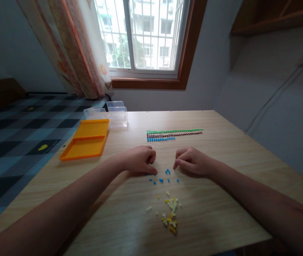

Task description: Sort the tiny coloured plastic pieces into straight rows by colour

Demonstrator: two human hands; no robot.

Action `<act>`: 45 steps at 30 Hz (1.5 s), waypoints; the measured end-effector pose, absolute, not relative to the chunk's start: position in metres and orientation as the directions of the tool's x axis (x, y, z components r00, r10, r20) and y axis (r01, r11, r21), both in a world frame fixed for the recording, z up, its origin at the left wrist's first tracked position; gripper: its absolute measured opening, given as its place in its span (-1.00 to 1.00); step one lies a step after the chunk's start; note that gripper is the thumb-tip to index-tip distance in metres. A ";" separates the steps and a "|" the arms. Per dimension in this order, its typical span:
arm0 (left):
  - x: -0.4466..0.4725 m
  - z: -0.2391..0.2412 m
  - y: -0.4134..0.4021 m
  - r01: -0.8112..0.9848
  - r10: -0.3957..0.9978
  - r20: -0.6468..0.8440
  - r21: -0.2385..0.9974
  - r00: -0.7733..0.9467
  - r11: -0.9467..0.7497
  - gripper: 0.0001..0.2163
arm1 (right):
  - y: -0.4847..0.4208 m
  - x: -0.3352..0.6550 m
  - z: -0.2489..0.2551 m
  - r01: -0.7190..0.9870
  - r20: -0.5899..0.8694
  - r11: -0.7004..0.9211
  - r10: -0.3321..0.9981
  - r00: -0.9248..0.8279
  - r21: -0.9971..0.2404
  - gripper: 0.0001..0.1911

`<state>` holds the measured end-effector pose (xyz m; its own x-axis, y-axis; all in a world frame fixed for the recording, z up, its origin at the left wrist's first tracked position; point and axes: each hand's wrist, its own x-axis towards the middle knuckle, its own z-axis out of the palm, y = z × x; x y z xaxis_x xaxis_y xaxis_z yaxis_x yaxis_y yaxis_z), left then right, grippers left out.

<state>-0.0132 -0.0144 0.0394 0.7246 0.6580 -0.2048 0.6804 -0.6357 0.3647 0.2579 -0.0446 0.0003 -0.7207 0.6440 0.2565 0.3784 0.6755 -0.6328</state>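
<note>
- A pale wood-grain surface (233, 142) fills the near part of the room. Past its far edge, at twelve o'clock, stands a barred window (143, 35) in a brown frame, with a patterned curtain (79, 46) hanging at eleven.
- At nine o'clock a bed (20, 135) with a blue-and-black checked cover runs alongside. At two o'clock a wooden shelf (274, 21) sits high on the grey wall, and a cable (274, 96) slants down below it.
- The left hand (140, 160) and right hand (192, 161) rest near each other on the surface, both curled closed with fingertips down on the wood. I cannot tell whether either has a piece pinched.
- The blue pieces (164, 176) lie loose between the hands and just toward six o'clock, in a thin band running nine to three. Each is too small to show which way it points.
- At twelve o'clock of the hands lie three straight rows, close together, long axes nine to three, left ends level. The green row (174, 131) is farthest and longest, the brown row (172, 134) is in the middle, and the blue row (160, 139) is nearest and shortest.
- At six o'clock sits a small heap of yellow and white pieces (171, 213).
- At ten o'clock an orange tray (87, 140) lies open in two shallow halves, showing bare orange floor. Just behind it stand clear boxes (114, 113); I cannot tell what they contain.
</note>
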 end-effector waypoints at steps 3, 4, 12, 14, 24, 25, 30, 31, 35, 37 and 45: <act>-0.015 0.039 -0.011 0.666 0.641 -0.212 0.385 0.738 -0.639 -0.68 | -0.043 0.255 -0.006 0.436 0.272 0.685 0.670 -0.690 -0.583 -0.63; -0.015 0.039 -0.011 0.662 0.637 -0.216 0.395 0.740 -0.636 -0.68 | -0.043 0.254 -0.008 0.449 0.274 0.695 0.668 -0.692 -0.561 -0.64; -0.014 0.047 -0.013 0.652 0.629 -0.230 0.461 0.743 -0.602 -0.68 | -0.054 0.248 -0.003 0.394 0.437 0.802 0.582 -0.686 -0.449 -0.64; -0.015 0.046 -0.012 0.645 0.619 -0.233 0.466 0.750 -0.606 -0.67 | -0.061 0.243 0.003 0.386 0.477 0.838 0.539 -0.695 -0.385 -0.67; -0.013 0.043 -0.015 0.649 0.622 -0.220 0.413 0.751 -0.639 -0.64 | -0.076 0.232 0.009 0.406 0.375 0.888 0.459 -0.805 -0.216 -0.81; -0.013 0.043 -0.015 0.649 0.621 -0.221 0.416 0.752 -0.637 -0.64 | -0.075 0.233 0.009 0.408 0.367 0.887 0.461 -0.808 -0.216 -0.81; -0.016 0.042 -0.011 0.630 0.610 -0.213 0.459 0.763 -0.627 -0.62 | -0.071 0.235 0.002 0.442 0.356 0.866 0.499 -0.790 -0.233 -0.79; -0.017 0.041 -0.009 0.622 0.605 -0.212 0.476 0.768 -0.622 -0.63 | -0.071 0.234 0.000 0.462 0.358 0.855 0.519 -0.777 -0.236 -0.75; -0.026 0.037 -0.001 0.597 0.600 -0.231 0.604 0.765 -0.528 -0.66 | -0.069 0.232 -0.008 0.585 0.374 0.769 0.637 -0.674 -0.256 -0.63; -0.030 0.035 0.002 0.575 0.594 -0.241 0.669 0.768 -0.472 -0.67 | -0.067 0.232 -0.009 0.627 0.425 0.727 0.679 -0.598 -0.279 -0.59; -0.033 0.026 0.008 0.530 0.575 -0.205 0.699 0.792 -0.481 -0.69 | -0.046 0.248 -0.011 0.575 0.578 0.673 0.723 -0.378 -0.465 -0.43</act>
<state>-0.0327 0.0079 0.0259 0.7921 0.5750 -0.2047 0.5297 -0.4809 0.6987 0.2484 -0.0463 -0.0113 -0.3782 0.7232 0.5779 0.5752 0.6727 -0.4654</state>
